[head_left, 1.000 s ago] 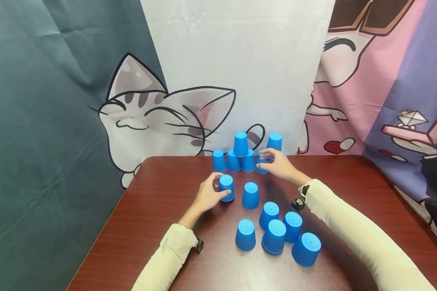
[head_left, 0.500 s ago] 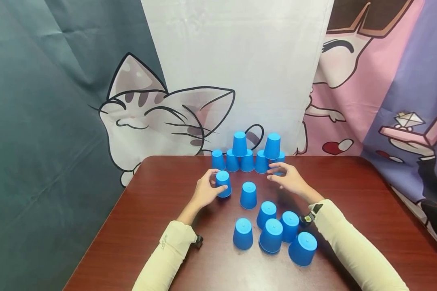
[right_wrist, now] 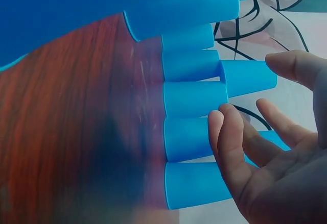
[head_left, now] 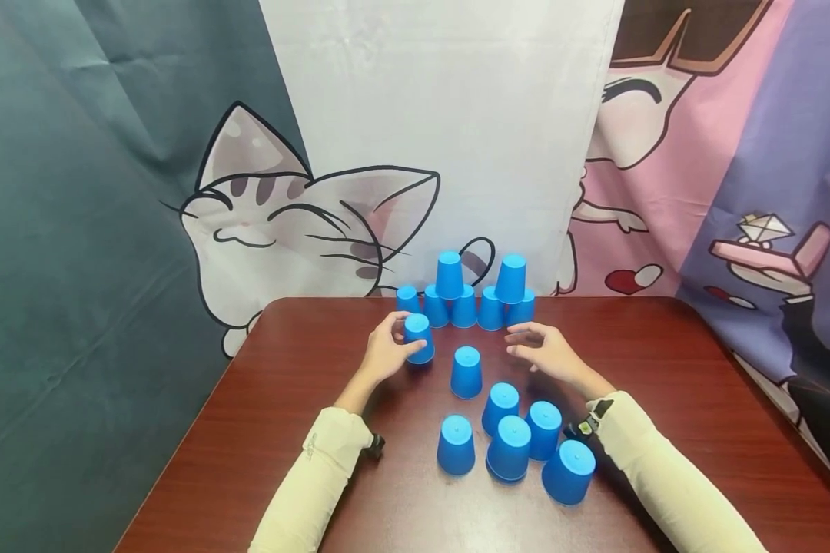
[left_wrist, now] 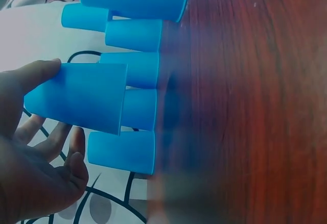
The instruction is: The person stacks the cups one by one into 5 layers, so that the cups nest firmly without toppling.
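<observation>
In the head view my left hand grips an upside-down blue cup, thumb on its near side and fingers behind. The left wrist view shows this held cup with its rim off the table. Behind it stands a back row of upside-down blue cups, with the leftmost cup partly hidden. Two upper cups, a left one and a right one, bridge pairs of that row. My right hand hovers before the row's right end, fingers loosely bent and holding nothing.
A single blue cup stands between my hands. Closer to me are several more upside-down cups, including a left one, a middle one and a right one. A printed curtain hangs behind the brown table.
My left hand has lifted the cup and carried it back toward the row. The right hand has drawn away from the cups at the row's right, toward me. The view has shifted slightly.
</observation>
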Demonstrator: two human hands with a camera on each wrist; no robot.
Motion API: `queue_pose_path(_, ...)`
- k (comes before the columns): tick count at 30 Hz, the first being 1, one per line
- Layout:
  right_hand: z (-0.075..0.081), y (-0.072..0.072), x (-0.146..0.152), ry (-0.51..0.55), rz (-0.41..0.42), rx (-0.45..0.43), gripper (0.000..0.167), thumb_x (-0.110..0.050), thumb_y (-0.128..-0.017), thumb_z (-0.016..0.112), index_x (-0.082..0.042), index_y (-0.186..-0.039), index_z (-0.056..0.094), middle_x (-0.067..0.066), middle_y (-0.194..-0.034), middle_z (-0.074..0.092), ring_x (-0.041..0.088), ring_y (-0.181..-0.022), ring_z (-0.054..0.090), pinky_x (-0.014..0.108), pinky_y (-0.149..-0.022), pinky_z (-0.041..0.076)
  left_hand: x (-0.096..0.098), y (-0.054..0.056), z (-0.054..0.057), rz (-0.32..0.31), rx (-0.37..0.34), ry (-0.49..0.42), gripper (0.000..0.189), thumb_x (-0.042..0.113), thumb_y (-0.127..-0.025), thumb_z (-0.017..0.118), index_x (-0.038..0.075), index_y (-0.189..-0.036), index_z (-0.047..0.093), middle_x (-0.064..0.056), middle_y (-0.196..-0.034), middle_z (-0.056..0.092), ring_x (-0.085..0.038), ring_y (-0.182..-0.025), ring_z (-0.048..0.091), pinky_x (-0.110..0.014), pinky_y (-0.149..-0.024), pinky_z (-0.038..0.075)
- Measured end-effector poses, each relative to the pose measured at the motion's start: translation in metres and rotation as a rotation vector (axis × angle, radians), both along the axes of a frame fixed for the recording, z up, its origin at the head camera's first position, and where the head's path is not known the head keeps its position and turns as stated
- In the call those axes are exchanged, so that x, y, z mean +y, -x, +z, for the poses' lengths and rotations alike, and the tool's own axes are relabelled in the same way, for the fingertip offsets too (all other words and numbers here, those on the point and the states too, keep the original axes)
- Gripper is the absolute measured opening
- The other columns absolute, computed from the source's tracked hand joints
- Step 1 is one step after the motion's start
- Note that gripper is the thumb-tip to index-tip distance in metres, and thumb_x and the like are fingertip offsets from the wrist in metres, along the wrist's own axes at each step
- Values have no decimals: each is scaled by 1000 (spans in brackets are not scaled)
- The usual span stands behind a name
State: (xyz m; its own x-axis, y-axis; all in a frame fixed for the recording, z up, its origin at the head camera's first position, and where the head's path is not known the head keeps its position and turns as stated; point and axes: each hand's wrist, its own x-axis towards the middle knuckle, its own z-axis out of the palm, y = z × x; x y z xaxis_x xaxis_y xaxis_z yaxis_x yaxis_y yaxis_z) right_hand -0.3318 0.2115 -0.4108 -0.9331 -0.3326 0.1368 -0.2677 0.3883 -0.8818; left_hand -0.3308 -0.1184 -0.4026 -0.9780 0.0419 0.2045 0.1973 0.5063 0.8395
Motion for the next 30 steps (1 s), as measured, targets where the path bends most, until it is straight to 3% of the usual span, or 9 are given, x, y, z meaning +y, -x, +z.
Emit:
queue_pose_path(9, 3, -9, 17, -10, 46, -40, 42, -25, -93, 71, -9, -130, 60, 17, -123, 67, 35, -107, 66, 53, -70, 57, -3, 18, 8, 49, 31, -13, 58, 27, -85, 80, 14, -136, 54, -15, -131, 62, -30, -103, 59, -46, -85, 54)
queue_pose_path(19, 8, -23, 36, -32, 177, -45, 33, -15, -95, 67, -5, -126, 62, 21, -120, 67, 38, -106, 65, 50, -64, 58, -2, 40, 22, 59, 81, -10, 59, 28, -85, 80, 12, -137, 54, -14, -124, 64, -28, -91, 55, -40, -76, 49)
queue_pose_path(24, 10, -31, 41, -37, 218, -64, 36, -17, -95, 68, -1, -127, 60, 26, -121, 65, 46, -107, 62, 48, -65, 58, 0, 50, 32, 53, 76, -20, 60, 28, -86, 79, 11, -137, 53, -17, -127, 61, -34, -104, 60, -47, -89, 52)
queue_pose_path(30, 9, -39, 41, -45, 254, -48, 32, -13, -96, 66, -4, -126, 61, 25, -120, 66, 46, -105, 64, 44, -64, 58, 1, 60, 42, 44, 45, -38, 62, 29, -87, 78, 10, -139, 50, -19, -135, 57, -39, -120, 57, -54, -99, 47)
